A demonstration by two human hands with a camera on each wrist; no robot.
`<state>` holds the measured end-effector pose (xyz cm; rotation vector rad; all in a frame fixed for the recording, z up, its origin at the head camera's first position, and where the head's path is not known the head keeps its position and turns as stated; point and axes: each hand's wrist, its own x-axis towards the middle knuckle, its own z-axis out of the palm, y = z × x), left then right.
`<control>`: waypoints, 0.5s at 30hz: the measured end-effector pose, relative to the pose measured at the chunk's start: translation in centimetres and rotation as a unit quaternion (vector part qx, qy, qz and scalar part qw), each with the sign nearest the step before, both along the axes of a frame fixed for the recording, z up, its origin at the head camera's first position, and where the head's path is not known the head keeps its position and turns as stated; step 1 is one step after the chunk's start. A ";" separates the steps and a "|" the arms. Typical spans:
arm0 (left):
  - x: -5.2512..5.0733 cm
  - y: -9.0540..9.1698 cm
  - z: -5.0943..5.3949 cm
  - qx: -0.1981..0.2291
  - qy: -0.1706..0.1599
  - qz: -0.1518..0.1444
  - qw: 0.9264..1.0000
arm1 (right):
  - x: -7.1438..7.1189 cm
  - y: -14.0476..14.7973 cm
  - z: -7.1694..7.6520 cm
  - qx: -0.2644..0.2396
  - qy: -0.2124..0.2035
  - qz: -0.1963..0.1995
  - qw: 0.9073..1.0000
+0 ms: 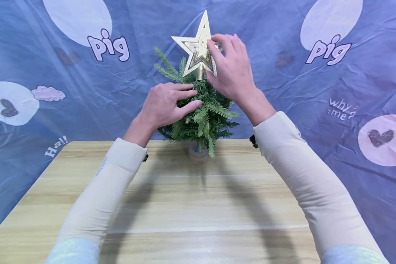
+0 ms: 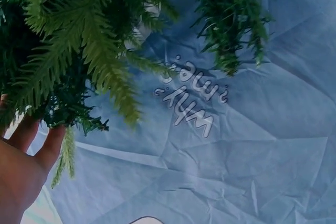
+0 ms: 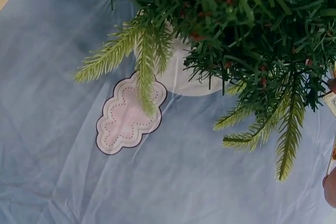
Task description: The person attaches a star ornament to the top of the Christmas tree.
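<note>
In the head view, a gold star tree topper (image 1: 198,51) stands upright at the tip of a small green Christmas tree (image 1: 214,113). My right hand (image 1: 232,64) grips the star by its right side, with the thumb low near its stem. Just below the star, my left hand (image 1: 166,102) reaches in from the left, its fairly straight fingers touching the upper branches. Branches (image 2: 105,40) fill the top of the left wrist view, with the left fingers among them. The right wrist view shows mostly branches (image 3: 247,40); a sliver of the star (image 3: 332,103) and a fingertip appear at its right edge.
The tree's pale pot (image 1: 198,156) stands near the far edge of a light wooden table (image 1: 201,205). Behind it hangs a wrinkled blue cloth (image 1: 145,22) printed with words and pale shapes. A few green bits lie left of the pot.
</note>
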<state>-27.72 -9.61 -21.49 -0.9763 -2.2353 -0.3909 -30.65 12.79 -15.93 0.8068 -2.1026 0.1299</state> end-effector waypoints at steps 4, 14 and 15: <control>0.1 -0.1 0.6 -0.011 -0.009 -0.003 1.000 | 0.1 0.1 0.1 0.006 -0.011 -0.013 1.000; 0.4 -0.7 1.0 -0.013 0.005 -0.004 1.000 | 0.2 1.2 0.1 -0.016 -0.002 0.002 1.000; 0.4 -0.9 1.0 -0.010 0.007 -0.004 1.000 | 0.2 1.4 0.1 -0.020 0.002 0.003 1.000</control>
